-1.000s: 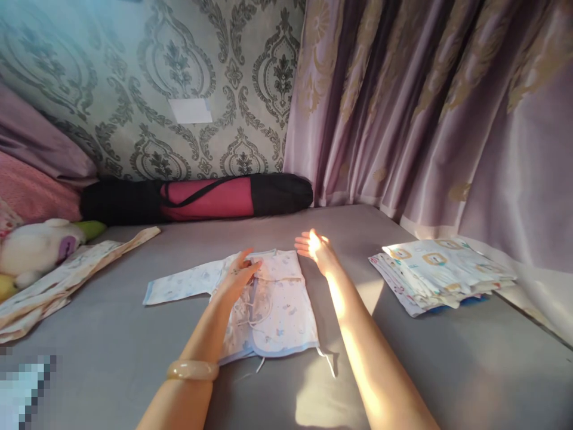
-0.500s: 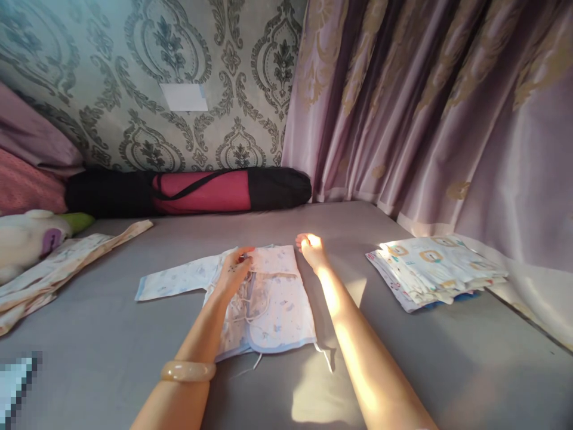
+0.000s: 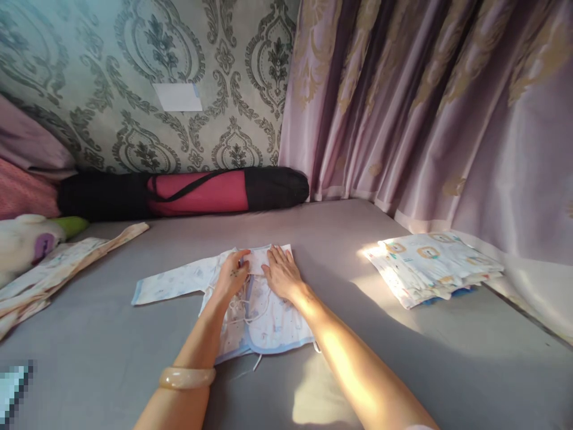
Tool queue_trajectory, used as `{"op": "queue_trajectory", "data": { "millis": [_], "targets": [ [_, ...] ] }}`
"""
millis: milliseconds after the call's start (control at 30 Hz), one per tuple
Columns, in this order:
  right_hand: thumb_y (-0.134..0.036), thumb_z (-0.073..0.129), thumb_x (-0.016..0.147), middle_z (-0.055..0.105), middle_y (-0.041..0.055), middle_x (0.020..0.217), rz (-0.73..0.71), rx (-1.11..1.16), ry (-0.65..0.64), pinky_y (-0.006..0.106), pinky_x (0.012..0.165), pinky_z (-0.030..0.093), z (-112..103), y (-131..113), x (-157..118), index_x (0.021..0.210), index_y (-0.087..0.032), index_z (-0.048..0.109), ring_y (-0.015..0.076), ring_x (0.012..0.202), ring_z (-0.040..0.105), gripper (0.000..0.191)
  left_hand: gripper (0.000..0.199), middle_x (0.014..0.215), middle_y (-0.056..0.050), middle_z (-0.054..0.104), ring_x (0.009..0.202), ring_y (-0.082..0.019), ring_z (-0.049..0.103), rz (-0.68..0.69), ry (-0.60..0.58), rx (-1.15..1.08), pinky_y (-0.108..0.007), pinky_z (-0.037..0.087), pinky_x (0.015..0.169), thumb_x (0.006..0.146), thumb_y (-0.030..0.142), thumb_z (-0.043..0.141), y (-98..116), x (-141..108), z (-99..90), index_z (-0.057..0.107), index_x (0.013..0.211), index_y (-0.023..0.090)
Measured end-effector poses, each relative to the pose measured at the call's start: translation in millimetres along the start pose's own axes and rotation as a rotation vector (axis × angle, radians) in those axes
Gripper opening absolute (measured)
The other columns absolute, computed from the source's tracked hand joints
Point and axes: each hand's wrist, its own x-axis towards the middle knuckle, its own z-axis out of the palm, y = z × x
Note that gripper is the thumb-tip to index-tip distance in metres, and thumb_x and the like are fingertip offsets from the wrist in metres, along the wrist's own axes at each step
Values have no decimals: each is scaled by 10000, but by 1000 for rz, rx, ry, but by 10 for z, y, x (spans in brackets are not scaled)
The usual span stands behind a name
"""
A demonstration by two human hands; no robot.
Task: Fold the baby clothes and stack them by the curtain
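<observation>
A white baby shirt (image 3: 273, 322) with blue trim, a small print and thin tie strings lies front up on the grey bed sheet. One sleeve stretches out to the left; the other sleeve lies folded across the chest. At the collar, my left hand (image 3: 233, 273) has its fingers bent and closed on the cloth, a bangle (image 3: 187, 377) on that wrist. My right hand (image 3: 283, 272) lies flat on the folded part, fingers stretched out and holding nothing. The forearms cover some of the shirt's lower sides.
A stack of folded printed cloths (image 3: 434, 263) sits to the right. On the left lie a patterned garment (image 3: 58, 272) and a white plush toy (image 3: 22, 245). A long black and red bag (image 3: 197, 191) rests along the wall, beside purple curtains (image 3: 358, 119).
My right hand has moved left from beside the shirt and opened from a curled shape to lie flat on the folded part. My left hand has stayed at the collar.
</observation>
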Motion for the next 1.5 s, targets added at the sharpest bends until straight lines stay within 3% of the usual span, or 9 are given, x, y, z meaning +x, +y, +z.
{"op": "queue_trajectory", "data": {
  "millis": [267, 633, 833, 1033, 1100, 1267, 1400, 1500],
  "targets": [
    [-405, 266, 1025, 297, 183, 1560, 36, -44, 8, 445, 1202, 105, 70, 28, -21, 1483, 10, 338, 280, 1469, 202, 622, 372, 1064, -114, 643, 908, -198, 638, 160, 21, 150, -314, 494, 874, 816, 130, 472, -171, 0, 104, 668, 1132, 133],
    [-405, 234, 1021, 262, 183, 1572, 142, -67, -8, 435, 1194, 116, 50, 24, 10, 1501, 8, 302, 287, 1475, 176, 637, 387, 1013, -95, 583, 925, -197, 601, 394, 47, 316, -343, 502, 877, 851, 79, 408, -383, 18, 190, 580, 1188, 160],
    [-345, 282, 1004, 225, 197, 1583, 214, -107, -7, 432, 1183, 150, 36, 77, 16, 1495, 31, 300, 308, 1477, 156, 618, 423, 1047, -148, 580, 996, -251, 551, 326, 8, 507, -393, 443, 916, 856, 73, 410, -271, -33, 180, 561, 1249, 121],
    [-365, 296, 1002, 206, 230, 1581, 251, -136, -10, 418, 1176, 169, 32, 54, 14, 1498, 45, 281, 328, 1465, 191, 643, 410, 1435, -181, 418, 1204, -343, 438, 89, -55, 765, -463, 396, 920, 948, 212, 362, 3, -185, 75, 553, 1308, 177],
    [-368, 292, 1003, 227, 234, 1575, 247, -146, -13, 415, 1173, 175, 31, 42, 9, 1495, 47, 288, 330, 1461, 204, 643, 434, 1489, -186, 364, 1266, -362, 388, 55, -82, 791, -486, 375, 946, 969, 241, 329, 41, -217, 54, 516, 1356, 180],
    [-366, 270, 1008, 221, 218, 1582, 264, -181, -64, 406, 1173, 165, -2, 31, 29, 1503, 35, 276, 317, 1465, 194, 637, 435, 1492, -139, 405, 1315, -338, 369, -11, -134, 727, -488, 357, 992, 985, 305, 320, 105, -195, -19, 488, 1381, 237],
    [-395, 275, 1006, 188, 224, 1587, 305, -178, -198, 432, 1159, 191, -132, 17, 129, 1509, 21, 268, 320, 1464, 199, 653, 406, 1453, -108, 481, 1306, -318, 400, -96, -17, 555, -488, 372, 1003, 966, 319, 363, 226, -87, -323, 537, 1329, 264],
    [-382, 273, 1006, 157, 213, 1598, 230, -171, -176, 473, 1166, 157, -235, -93, 198, 1505, -15, 305, 313, 1473, 175, 620, 380, 1403, -115, 534, 1282, -346, 431, -148, 55, 472, -506, 385, 987, 942, 310, 386, 225, -34, -665, 592, 1254, 241]
  ]
}}
